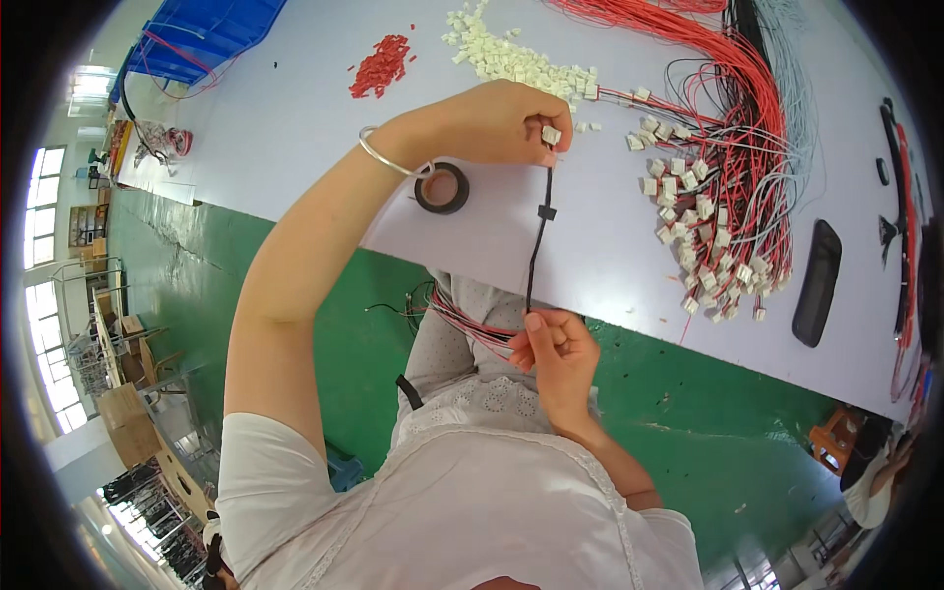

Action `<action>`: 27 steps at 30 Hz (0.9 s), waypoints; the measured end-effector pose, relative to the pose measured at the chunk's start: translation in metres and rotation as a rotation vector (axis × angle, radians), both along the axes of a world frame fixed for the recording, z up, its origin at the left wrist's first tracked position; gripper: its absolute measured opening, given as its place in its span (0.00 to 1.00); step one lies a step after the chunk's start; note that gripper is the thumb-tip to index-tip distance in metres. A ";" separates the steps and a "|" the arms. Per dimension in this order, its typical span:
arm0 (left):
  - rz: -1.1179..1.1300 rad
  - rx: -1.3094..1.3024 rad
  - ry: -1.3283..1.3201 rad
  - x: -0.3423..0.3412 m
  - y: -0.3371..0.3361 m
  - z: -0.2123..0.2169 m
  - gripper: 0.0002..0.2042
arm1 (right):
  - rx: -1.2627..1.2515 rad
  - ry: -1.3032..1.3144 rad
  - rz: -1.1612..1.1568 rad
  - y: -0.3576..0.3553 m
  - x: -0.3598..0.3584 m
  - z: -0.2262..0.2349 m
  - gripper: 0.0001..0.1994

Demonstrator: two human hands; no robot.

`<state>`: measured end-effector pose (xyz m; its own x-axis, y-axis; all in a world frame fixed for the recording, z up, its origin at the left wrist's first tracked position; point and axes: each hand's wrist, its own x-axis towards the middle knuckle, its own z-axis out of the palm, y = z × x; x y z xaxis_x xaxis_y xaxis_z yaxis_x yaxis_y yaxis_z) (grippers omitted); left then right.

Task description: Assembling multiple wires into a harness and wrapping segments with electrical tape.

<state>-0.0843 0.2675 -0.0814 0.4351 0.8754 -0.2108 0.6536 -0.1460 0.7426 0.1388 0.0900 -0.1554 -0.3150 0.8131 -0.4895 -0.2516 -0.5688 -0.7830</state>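
My left hand (506, 123) reaches over the table with its fingers closed round the end of a black wire cable (538, 251). A small white connector (551, 136) sits at those fingertips. The cable hangs taut from there toward me, with a short flag of black tape (547, 212) wrapped round it. Near the table's front edge my right hand (562, 356) pinches the cable's lower end. Beneath the right hand, a bundle of red, black and pale wires (462, 317) lies across my lap. A roll of black tape (442, 188) rests on the table below my left wrist.
Red pieces (382, 67) and cream connector housings (492, 59) lie in piles at the back. To the right stretches a big bundle of red wires (757, 108) ending in white connectors (703, 221). Farther right lies a black phone (817, 283). A blue bin (202, 34) stands far left.
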 end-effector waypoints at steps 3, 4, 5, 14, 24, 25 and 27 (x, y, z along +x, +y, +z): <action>-0.026 0.059 -0.009 -0.002 0.005 -0.010 0.06 | 0.017 -0.078 -0.030 -0.003 -0.005 0.000 0.07; -0.053 0.126 -0.049 -0.002 0.005 -0.011 0.05 | 0.054 -0.071 -0.049 -0.003 -0.006 -0.002 0.08; -0.052 0.116 -0.054 -0.002 0.003 -0.011 0.05 | 0.090 -0.064 -0.068 -0.005 -0.006 -0.003 0.09; -0.238 0.835 0.027 0.044 -0.132 -0.004 0.06 | 0.235 0.017 0.001 -0.010 0.008 0.007 0.07; -0.143 0.741 0.190 0.041 -0.234 0.015 0.09 | 0.514 -0.156 0.280 -0.058 0.037 0.031 0.10; -0.140 0.771 0.181 0.041 -0.238 0.014 0.09 | 0.531 -0.152 0.282 -0.063 0.038 0.032 0.10; -0.177 0.771 0.265 0.043 -0.252 0.014 0.08 | 0.574 -0.253 0.208 -0.076 0.039 0.031 0.10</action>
